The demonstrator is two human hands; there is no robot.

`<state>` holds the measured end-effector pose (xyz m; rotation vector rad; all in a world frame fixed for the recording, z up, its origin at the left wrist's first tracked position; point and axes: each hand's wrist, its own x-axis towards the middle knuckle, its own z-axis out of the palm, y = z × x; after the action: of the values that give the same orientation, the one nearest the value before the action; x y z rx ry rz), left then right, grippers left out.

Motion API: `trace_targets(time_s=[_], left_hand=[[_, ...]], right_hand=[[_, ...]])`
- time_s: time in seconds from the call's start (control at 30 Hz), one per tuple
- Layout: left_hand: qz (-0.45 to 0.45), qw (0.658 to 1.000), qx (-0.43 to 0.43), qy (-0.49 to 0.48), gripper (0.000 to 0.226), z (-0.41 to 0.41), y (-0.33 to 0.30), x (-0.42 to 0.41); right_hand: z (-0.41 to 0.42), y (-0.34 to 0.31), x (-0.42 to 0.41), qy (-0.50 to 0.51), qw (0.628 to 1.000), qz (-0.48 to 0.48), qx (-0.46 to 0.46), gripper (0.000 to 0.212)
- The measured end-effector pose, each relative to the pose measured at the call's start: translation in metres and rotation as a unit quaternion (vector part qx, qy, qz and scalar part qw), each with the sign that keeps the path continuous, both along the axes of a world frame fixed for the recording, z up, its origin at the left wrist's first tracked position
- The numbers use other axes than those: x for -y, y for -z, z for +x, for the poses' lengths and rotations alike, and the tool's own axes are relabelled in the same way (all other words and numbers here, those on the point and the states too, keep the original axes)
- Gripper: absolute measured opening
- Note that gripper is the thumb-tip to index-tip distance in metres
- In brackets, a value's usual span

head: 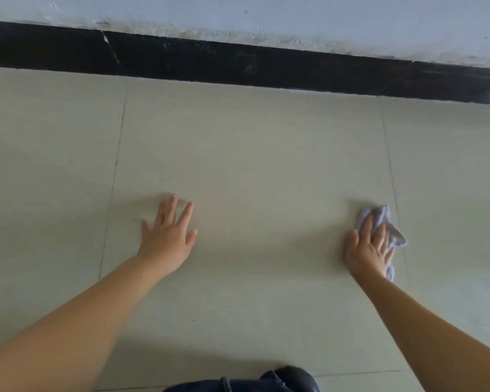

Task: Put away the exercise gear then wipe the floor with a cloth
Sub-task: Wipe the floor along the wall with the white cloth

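Observation:
My right hand (369, 250) presses flat on a crumpled pale lilac cloth (379, 215) that lies on the light beige tiled floor (252, 154). The cloth sticks out beyond my fingertips and at the right side of my palm. My left hand (167, 236) lies flat on the floor with the fingers spread and holds nothing. It is well to the left of the cloth. No exercise gear is in view.
A black skirting strip (238, 63) runs along the foot of a pale, scuffed wall (266, 18) at the far edge of the floor. Dark clothing on my knee (266, 381) shows at the bottom edge.

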<state>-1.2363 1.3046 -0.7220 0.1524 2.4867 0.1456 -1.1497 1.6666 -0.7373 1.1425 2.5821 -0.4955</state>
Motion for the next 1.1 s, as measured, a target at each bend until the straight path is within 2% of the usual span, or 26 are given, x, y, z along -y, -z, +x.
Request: trace_targets(time_s=[0.1, 0.17, 0.2, 0.27, 0.3, 0.37, 0.43, 0.47, 0.5, 0.53, 0.6, 0.67, 0.73, 0.8, 0.83, 0.87, 0.9, 0.93, 1.0, 1.03, 1.07, 1.1], left_hand=[[-0.034, 0.999, 0.013, 0.002, 0.064, 0.002, 0.005, -0.013], [-0.046, 0.999, 0.005, 0.012, 0.067, 0.003, 0.007, -0.012], [-0.043, 0.999, -0.003, 0.014, 0.069, 0.004, 0.007, -0.010], [-0.028, 0.999, -0.037, -0.007, 0.075, 0.006, 0.008, -0.004], [-0.023, 0.997, -0.063, -0.034, 0.078, 0.007, 0.007, -0.001], [-0.035, 0.990, -0.097, -0.094, 0.084, 0.012, 0.005, 0.004], [-0.066, 0.987, -0.084, -0.119, 0.086, 0.015, 0.006, 0.008], [-0.071, 0.987, -0.074, -0.126, 0.086, 0.014, 0.007, 0.008], [-0.068, 0.987, -0.066, -0.134, 0.086, 0.011, 0.006, 0.006], [-0.060, 0.987, -0.057, -0.140, 0.087, 0.008, 0.005, 0.004], [-0.045, 0.988, -0.040, -0.140, 0.089, 0.000, 0.006, 0.001], [-0.036, 0.989, -0.030, -0.137, 0.096, -0.006, 0.010, -0.001], [-0.029, 0.987, -0.047, -0.153, 0.106, -0.007, 0.014, 0.000], [-0.016, 0.979, -0.077, -0.190, 0.114, -0.001, 0.016, 0.000], [-0.008, 0.973, -0.090, -0.214, 0.117, 0.004, 0.016, -0.001], [-0.002, 0.966, -0.103, -0.236, 0.118, 0.008, 0.016, -0.004], [0.002, 0.961, -0.115, -0.253, 0.119, 0.010, 0.016, -0.006], [0.004, 0.956, -0.124, -0.264, 0.120, 0.012, 0.016, -0.009], [0.000, 0.950, -0.121, -0.286, 0.121, 0.013, 0.016, -0.012], [-0.001, 0.948, -0.111, -0.299, 0.121, 0.013, 0.014, -0.012], [-0.001, 0.944, -0.101, -0.315, 0.121, 0.013, 0.014, -0.013], [-0.001, 0.939, -0.095, -0.331, 0.122, 0.012, 0.013, -0.013]], right_hand=[[-0.024, 0.002, -0.016, 0.167, 0.986, -0.008, 0.000, 0.058], [-0.040, 0.014, 0.029, 0.158, 0.987, 0.020, 0.000, 0.059], [-0.045, 0.019, 0.063, 0.094, 0.994, 0.042, -0.021, 0.060], [-0.049, 0.024, 0.141, -0.122, 0.987, 0.072, -0.081, 0.064], [-0.052, 0.023, 0.177, -0.250, 0.962, 0.068, -0.090, 0.063], [-0.064, 0.019, 0.219, -0.466, 0.881, 0.013, -0.080, 0.056], [-0.094, 0.016, 0.215, -0.606, 0.792, -0.037, -0.071, 0.053], [-0.113, 0.021, 0.200, -0.637, 0.767, -0.012, -0.076, 0.052], [-0.131, 0.023, 0.179, -0.630, 0.773, 0.018, -0.078, 0.052], [-0.148, 0.025, 0.153, -0.581, 0.810, 0.035, -0.071, 0.054], [-0.166, 0.016, 0.093, -0.397, 0.915, 0.058, -0.049, 0.058], [-0.160, 0.000, 0.034, -0.233, 0.972, 0.032, 0.001, 0.057], [-0.152, -0.010, -0.002, -0.113, 0.993, 0.011, 0.039, 0.056], [-0.161, -0.007, 0.007, -0.026, 0.999, 0.022, 0.034, 0.057], [-0.170, -0.002, 0.029, -0.027, 0.999, 0.034, 0.023, 0.057], [-0.180, 0.005, 0.060, -0.085, 0.995, 0.048, 0.007, 0.057], [-0.187, 0.012, 0.098, -0.187, 0.981, 0.055, -0.016, 0.055], [-0.190, 0.017, 0.142, -0.305, 0.950, 0.047, -0.046, 0.055], [-0.179, 0.021, 0.233, -0.536, 0.841, -0.001, -0.072, 0.056], [-0.170, 0.017, 0.269, -0.621, 0.781, -0.027, -0.053, 0.052], [-0.166, 0.013, 0.291, -0.678, 0.732, -0.050, -0.033, 0.051], [-0.171, 0.009, 0.299, -0.710, 0.701, -0.064, -0.018, 0.051]])
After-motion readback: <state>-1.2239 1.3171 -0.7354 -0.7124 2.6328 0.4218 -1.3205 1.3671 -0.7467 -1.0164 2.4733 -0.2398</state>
